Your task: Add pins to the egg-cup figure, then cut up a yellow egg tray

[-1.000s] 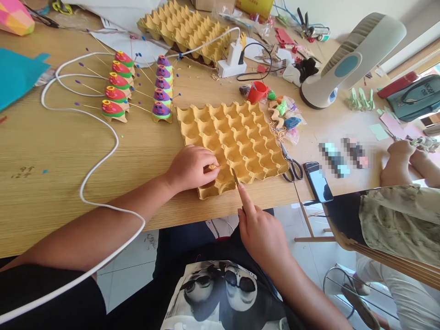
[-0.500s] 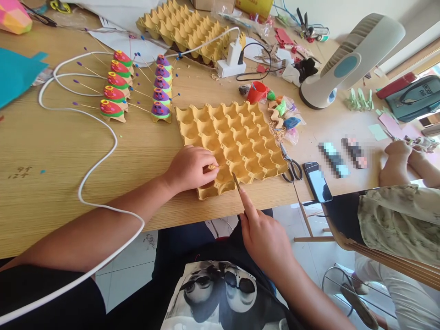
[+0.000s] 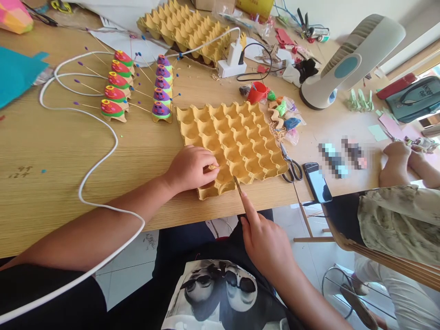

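A yellow egg tray point(image 3: 237, 137) lies cups-up near the table's front edge. My left hand point(image 3: 192, 168) grips one of its peaks at the near left, fingers closed around it. In my right hand point(image 3: 266, 240) is a knife point(image 3: 238, 184), index finger stretched along its back. The blade's tip touches the tray's near side, a little right of my left hand. Most of the handle is hidden in my palm. Scissors point(image 3: 292, 168) lie against the tray's right corner.
Painted egg-carton strips, one red and green point(image 3: 115, 94), one purple point(image 3: 161, 96), stand behind left with thin sticks poking out. A white cable point(image 3: 85, 183) crosses my left forearm. A phone point(image 3: 318, 182), a fan point(image 3: 343, 68) and another person's hands point(image 3: 398, 158) are to the right.
My right hand and the knife have drawn back slightly toward me. My left hand stays in place on the tray.
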A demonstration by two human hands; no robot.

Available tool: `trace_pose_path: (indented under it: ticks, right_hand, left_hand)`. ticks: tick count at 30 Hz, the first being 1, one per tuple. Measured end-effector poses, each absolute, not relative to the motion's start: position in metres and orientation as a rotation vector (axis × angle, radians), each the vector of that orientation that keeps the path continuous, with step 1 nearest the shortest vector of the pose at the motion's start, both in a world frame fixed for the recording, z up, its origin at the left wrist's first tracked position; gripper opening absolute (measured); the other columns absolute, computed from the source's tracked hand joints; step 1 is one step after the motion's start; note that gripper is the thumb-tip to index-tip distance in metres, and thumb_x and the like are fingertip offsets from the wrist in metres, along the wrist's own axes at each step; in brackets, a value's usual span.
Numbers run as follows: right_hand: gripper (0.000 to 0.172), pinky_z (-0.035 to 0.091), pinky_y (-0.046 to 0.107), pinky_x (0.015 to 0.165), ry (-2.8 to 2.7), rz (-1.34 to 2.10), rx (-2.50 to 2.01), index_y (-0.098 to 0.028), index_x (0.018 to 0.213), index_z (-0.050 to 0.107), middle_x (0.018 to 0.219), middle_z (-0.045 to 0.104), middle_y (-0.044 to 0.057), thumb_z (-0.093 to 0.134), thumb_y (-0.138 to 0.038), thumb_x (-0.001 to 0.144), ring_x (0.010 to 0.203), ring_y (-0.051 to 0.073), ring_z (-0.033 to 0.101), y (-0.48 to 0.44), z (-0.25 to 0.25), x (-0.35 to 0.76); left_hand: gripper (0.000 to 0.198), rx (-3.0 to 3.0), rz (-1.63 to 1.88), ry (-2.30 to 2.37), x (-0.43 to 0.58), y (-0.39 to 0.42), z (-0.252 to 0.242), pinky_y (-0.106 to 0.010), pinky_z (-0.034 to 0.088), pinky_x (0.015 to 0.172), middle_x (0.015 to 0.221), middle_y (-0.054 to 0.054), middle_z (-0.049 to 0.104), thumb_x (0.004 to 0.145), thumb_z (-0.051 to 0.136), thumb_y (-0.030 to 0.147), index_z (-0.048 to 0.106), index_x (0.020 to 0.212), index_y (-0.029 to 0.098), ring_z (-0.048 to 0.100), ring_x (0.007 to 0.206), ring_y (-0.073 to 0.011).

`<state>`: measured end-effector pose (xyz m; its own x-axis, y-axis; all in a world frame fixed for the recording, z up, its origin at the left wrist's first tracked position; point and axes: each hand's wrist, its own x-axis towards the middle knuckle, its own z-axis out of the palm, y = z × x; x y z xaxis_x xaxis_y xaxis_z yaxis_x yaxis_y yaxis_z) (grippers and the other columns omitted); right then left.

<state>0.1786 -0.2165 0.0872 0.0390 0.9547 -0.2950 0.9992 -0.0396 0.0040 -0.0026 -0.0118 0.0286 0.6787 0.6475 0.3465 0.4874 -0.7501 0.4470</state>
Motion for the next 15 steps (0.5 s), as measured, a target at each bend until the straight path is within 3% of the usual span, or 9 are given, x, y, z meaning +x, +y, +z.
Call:
trace_pose_path:
  ticks: [15]
  right_hand:
    - [0.068,0.027,0.03,0.046,2.028,-0.355,1.987,-0.023,0.168,0.022,0.071,0.075,-0.002,0.045,-0.023,0.103,0.057,0.018,0.07,-0.208,0.134,0.189]
  left_hand:
    - [0.021,2.592,0.717,0.866,-0.003,-0.011,0.026,-0.035,0.043,0.073,0.082,-0.002,0.076,0.089,0.061,0.032,0.074,0.077,0.021,0.067,0.076,-0.0194]
